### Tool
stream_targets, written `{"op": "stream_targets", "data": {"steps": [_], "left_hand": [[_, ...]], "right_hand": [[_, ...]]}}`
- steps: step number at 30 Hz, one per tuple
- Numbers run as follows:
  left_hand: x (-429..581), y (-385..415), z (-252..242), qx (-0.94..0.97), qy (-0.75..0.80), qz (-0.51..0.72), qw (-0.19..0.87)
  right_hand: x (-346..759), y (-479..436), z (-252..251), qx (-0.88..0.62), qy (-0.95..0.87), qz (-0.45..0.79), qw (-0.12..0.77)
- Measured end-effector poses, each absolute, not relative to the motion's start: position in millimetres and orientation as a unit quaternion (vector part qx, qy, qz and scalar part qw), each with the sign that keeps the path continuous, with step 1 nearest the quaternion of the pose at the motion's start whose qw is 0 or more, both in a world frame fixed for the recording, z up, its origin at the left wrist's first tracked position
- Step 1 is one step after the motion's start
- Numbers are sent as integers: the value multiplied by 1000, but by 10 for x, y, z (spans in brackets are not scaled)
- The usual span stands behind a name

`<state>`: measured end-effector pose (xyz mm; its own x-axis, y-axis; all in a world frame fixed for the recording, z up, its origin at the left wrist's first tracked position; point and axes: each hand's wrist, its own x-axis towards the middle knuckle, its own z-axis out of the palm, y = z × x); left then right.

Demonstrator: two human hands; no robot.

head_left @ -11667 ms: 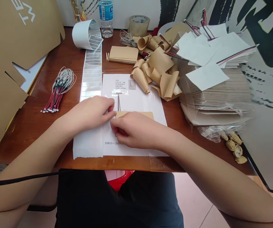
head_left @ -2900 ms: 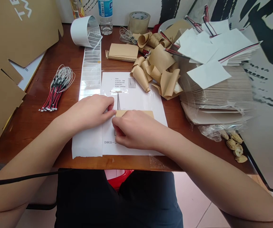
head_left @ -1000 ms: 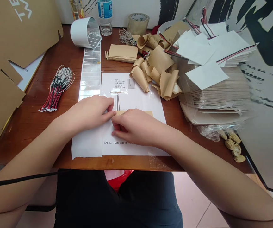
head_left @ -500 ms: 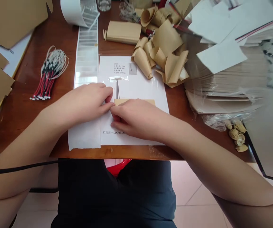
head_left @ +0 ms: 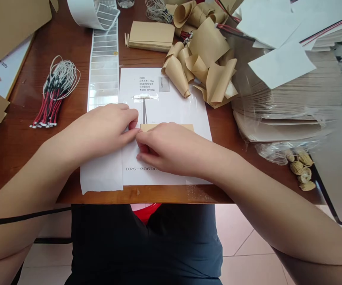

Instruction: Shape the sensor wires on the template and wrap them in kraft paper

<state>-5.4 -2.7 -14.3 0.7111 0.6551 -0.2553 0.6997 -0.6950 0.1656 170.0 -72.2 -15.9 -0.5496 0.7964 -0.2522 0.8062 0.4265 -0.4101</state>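
A printed white sheet (head_left: 185,103), marked DRS-206DC, lies flat near the table's front edge. On it is a piece of brown kraft paper (head_left: 185,127), mostly covered by my right hand (head_left: 171,148). The right fingers are curled in a closed pinch at the paper's left edge. My left hand (head_left: 111,128) meets them there, thumb and forefinger drawn together, fingertips nearly touching the right ones. Anything small between the fingertips is hidden. Beneath my left wrist runs a strip of white labels (head_left: 103,75). A thin dark lead pair (head_left: 144,113) shows on the sheet above the fingers.
Left stands a bundle of red, black and white wires (head_left: 56,93). Behind the sheet are stacked brown papers (head_left: 151,36) and curled brown paper pieces (head_left: 206,67). To the right lie a plastic-wrapped paper stack (head_left: 277,107), peanut shells (head_left: 303,170) and loose white sheets (head_left: 280,65).
The head view has shifted slightly, so the table items sit a little differently in the picture. Both hands keep nearly the same pose at the brown paper's left edge.
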Motion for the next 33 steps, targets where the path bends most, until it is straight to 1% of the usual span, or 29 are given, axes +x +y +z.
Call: {"op": "stream_targets", "data": {"steps": [14, 20, 24, 33], "left_hand": [[-38, -26, -145, 912, 377, -84, 135], [-62, -6, -160, 920, 363, -77, 126], [-55, -18, -149, 913, 379, -83, 127], [-92, -31, -148, 911, 384, -85, 124]], "right_hand": [[1745, -666, -184, 525, 811, -258, -9], [1799, -602, -217, 534, 812, -230, -49], [1838, -579, -220, 540, 809, -225, -66], [1771, -644, -189, 494, 835, -243, -26]]}}
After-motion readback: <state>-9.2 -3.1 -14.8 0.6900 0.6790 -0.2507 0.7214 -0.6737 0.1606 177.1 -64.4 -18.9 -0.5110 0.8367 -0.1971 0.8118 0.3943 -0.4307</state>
